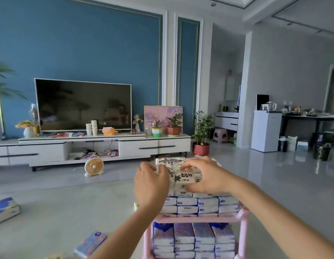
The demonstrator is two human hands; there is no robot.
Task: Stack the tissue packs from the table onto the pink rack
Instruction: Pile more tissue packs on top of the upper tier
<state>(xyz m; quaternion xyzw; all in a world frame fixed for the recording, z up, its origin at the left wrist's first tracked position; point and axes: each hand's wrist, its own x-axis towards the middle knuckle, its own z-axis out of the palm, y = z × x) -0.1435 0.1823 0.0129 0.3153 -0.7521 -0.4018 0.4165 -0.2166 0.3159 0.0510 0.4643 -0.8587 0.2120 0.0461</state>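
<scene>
Toppling is my main worry here. Both hands are clenched on the floral pack (181,176) at the very top of the pile on the pink rack (196,219). The left hand (151,182) curls its fingers round the pack's left end, and the right hand (205,176) pinches it from above and from the near side. That pack sits on other floral ones, which rest on the blue-and-white packs (187,209) filling the rack's top shelf, so the pile rises well above the shelf's rim with nothing at its sides. I judge that a sideways shove while squaring the pack could slide the slick wrappers and tip the upper layers over the rack's far or left edge onto the floor (69,202). Uneven pressure between the two hands could also twist the pack askew. The lower-shelf packs (183,236) look tightly wedged. One loose pack (5,209) lies on the floor far to the left, and a second loose pack (91,243) lies near the rack's left side. I see no bench in view.
</scene>
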